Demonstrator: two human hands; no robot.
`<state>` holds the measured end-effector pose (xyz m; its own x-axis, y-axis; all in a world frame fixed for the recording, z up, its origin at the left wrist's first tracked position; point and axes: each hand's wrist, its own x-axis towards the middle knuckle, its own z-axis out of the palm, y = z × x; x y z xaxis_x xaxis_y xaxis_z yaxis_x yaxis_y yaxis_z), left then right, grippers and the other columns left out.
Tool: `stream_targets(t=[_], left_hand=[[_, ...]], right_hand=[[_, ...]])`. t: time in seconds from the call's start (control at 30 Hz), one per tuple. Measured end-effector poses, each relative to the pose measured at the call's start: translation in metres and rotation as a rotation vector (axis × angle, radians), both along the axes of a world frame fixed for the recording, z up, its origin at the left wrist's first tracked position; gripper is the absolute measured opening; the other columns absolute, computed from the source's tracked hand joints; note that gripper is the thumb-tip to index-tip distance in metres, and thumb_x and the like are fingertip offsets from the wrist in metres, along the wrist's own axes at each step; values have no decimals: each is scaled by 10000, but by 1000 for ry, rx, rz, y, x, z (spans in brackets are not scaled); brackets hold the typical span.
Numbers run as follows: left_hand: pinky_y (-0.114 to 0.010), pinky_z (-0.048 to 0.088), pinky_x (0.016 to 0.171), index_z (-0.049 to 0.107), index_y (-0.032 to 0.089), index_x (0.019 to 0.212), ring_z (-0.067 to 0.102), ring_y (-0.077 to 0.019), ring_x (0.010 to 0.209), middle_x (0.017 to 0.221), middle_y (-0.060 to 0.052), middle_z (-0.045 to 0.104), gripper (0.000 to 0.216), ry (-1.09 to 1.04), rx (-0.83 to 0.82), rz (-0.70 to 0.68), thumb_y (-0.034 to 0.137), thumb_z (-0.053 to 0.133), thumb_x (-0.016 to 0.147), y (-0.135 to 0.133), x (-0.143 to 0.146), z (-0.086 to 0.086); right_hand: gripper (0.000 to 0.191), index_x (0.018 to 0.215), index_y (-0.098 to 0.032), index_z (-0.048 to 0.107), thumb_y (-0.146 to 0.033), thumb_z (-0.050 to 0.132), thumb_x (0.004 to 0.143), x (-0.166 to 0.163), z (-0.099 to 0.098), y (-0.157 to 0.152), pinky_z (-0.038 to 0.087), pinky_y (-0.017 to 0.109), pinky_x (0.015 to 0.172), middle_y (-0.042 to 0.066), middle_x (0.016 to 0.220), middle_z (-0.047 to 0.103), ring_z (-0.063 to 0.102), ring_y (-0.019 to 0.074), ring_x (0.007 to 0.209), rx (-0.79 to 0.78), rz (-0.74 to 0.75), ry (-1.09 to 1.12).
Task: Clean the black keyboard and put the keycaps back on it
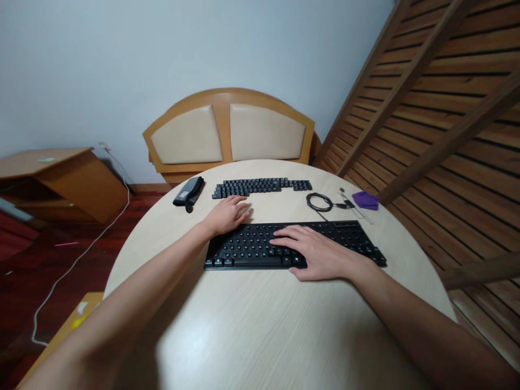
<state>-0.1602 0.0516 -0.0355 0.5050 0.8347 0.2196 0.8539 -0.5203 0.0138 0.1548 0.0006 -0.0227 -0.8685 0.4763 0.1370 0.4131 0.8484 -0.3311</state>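
Note:
A black keyboard (252,246) lies on the round pale table, with its wide space bar along the near edge. Most of its upper area shows small square key posts, while larger keycaps sit in the bottom row. My right hand (320,252) rests over its middle, fingers stretched out and apart on the keys. Just beyond its upper left edge is my left hand (227,215), fingertips drawn toward the thumb; whatever they pinch, if anything, is too small to make out. Loose black keycaps (260,186) are laid out in keyboard order behind that hand.
Back left on the table (227,325) lies a dark folded pouch (189,192). To the right are a coiled black cable (319,202), a thin tool (357,206) and a purple cloth (366,200). A headboard (225,132) stands behind; a slatted wooden panel (439,108) leans at right.

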Motion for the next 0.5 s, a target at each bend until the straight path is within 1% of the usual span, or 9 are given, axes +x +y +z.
stream_targets(t=[0.07,0.17,0.23,0.37,0.5], left_hand=[[-434,365,1173,582,162,1387,465,-279,1393,1502,-119,527,454,58,-3,49,372,422,1019,17,-3,-4],[-461,312,1202,523,127,1440,372,-309,1467,1556,-135,465,499,72,-2,98,343,419,1003,35,-4,-9],[-468,294,1210,483,110,1468,339,-319,1488,1574,-142,440,525,72,-6,114,335,409,1000,44,-3,-13],[-493,286,1206,459,105,1474,318,-341,1497,1568,-148,448,543,72,-25,123,331,440,979,54,1,-20],[-532,294,1190,478,111,1439,335,-348,1486,1527,-161,497,509,54,-27,118,322,453,976,55,5,-24]], right_hand=[[744,1450,-269,532,-258,703,726,0,0,0,366,511,1140,94,1498,516,477,316,1349,-2,-2,-5],[740,1451,-264,531,-266,701,731,0,-1,0,358,504,1147,93,1507,508,470,312,1357,-2,-2,-9],[740,1451,-266,532,-267,701,731,0,-1,0,354,506,1150,93,1507,508,468,314,1358,-6,-3,-6],[732,1446,-272,536,-268,699,733,0,0,0,356,508,1146,93,1496,519,473,316,1350,-15,0,3],[732,1446,-265,535,-265,699,732,0,1,-1,353,503,1149,94,1486,527,469,310,1351,-3,3,9]])
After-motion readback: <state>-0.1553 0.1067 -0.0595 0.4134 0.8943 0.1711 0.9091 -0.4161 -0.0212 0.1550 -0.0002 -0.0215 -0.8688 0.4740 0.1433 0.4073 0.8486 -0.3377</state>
